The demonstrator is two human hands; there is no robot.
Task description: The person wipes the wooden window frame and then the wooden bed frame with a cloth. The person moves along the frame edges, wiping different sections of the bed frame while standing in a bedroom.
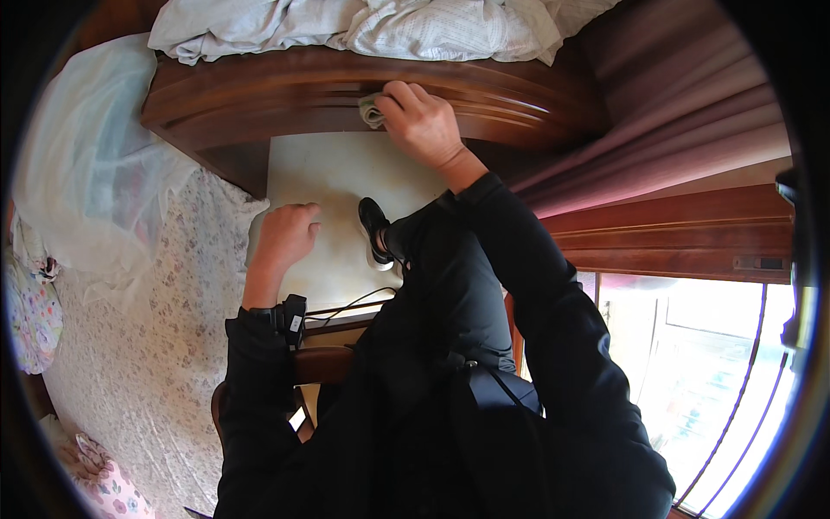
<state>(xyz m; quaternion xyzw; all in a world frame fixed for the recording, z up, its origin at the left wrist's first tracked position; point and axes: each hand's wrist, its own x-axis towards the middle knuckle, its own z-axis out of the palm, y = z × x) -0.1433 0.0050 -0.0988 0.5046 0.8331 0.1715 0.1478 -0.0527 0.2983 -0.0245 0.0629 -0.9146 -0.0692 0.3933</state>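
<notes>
My right hand [422, 125] is closed round a folded greenish-grey cloth [372, 112]. The cloth rests against the moulded front of a dark brown wooden board [303, 92], which curves across the top of the view. Lower and to the left, my left hand [288, 233] hovers over the pale floor [333, 164] beside the bed's edge. Its fingers are loosely curled in, with nothing seen in them. A black band with a small box [294, 320] sits on my left wrist.
White bedding [415, 30] lies above the board. On the left are a patterned bed cover [164, 346] and sheer white fabric [95, 164]. A mauve curtain [666, 112] and a bright window [700, 372] stand at the right. A wooden chair [322, 365] and a thin cable [354, 300] are near my legs.
</notes>
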